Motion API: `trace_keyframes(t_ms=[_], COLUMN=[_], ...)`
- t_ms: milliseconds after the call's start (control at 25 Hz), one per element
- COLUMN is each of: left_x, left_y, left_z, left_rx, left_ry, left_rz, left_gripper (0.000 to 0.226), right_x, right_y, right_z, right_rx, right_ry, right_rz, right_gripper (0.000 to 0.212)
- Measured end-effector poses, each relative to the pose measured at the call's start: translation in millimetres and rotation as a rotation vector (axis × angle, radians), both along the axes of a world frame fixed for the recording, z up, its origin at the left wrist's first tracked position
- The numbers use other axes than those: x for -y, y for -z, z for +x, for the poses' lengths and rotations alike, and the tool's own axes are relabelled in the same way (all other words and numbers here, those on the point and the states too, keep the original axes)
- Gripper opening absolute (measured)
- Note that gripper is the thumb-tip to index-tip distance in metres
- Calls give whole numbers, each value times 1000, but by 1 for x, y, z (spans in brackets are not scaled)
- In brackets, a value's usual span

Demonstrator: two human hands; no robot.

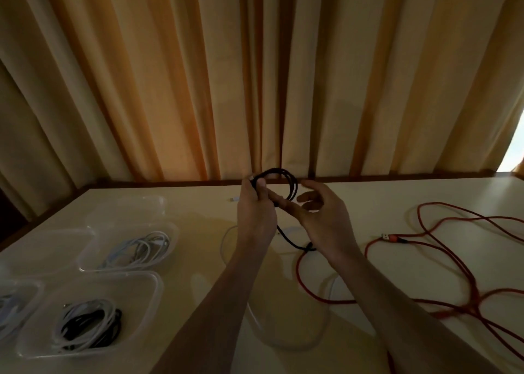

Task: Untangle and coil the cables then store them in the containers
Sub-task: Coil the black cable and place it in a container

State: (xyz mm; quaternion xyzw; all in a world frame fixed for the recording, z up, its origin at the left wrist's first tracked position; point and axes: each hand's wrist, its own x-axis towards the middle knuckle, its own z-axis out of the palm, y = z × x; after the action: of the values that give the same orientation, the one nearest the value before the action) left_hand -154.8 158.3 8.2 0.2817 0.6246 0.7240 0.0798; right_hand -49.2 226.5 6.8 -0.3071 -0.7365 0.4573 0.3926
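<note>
A black cable (289, 186) is wound in a small coil held above the table. My left hand (255, 203) pinches the coil at its left side. My right hand (317, 206) has its forefinger and thumb on the black strand below the coil, other fingers spread. The black cable's tail hangs down to the table between my wrists. A long red cable (442, 266) sprawls in loose loops at the right, its plug lying near the middle. A white cable (255, 314) loops on the table under my arms. Several clear containers (93, 263) stand at the left.
One container holds a coiled white cable (141, 249); the near one (153, 288) holds white and black coils (88, 328); another at the far left edge (28, 288) holds pale cable. A cream table (397, 192) ends at orange curtains (255, 75) behind.
</note>
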Motion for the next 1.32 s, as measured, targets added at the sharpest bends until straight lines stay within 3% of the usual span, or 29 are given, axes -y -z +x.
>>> trace_keyframes(t_ms=[200,320,560,720,920,1080,1240,1320], left_x=[2,4,4,4,0,-2,0,4], left_y=[0,-1,1,-1,8,3,-3,-7], left_z=[-1,-2,-8,-1,17,17,-1,-12], left_rx=[-183,-270,-221,-205,43,275,419,438], left_ry=[48,62,99,118,209,294,225,196], left_rz=[-70,-133,-108,-10,29,145,322,382], left_gripper=[23,23,40,29,43,37,35,35], right_x=[-5,-4,-6,-6,-7,-7,-10,-12], right_y=[2,0,-5,-5,-2,-2,0,0], right_z=[-1,1,7,5,6,6,6,7], right_rx=[65,75,-178,-370,-516,-462,103,340], right_ry=[16,-65,-209,-251,-287,-277,-128,-222], right_rz=[138,81,-288,-648,-842,-690,-90,45], right_gripper=[51,47,31,21,24,21,10,11])
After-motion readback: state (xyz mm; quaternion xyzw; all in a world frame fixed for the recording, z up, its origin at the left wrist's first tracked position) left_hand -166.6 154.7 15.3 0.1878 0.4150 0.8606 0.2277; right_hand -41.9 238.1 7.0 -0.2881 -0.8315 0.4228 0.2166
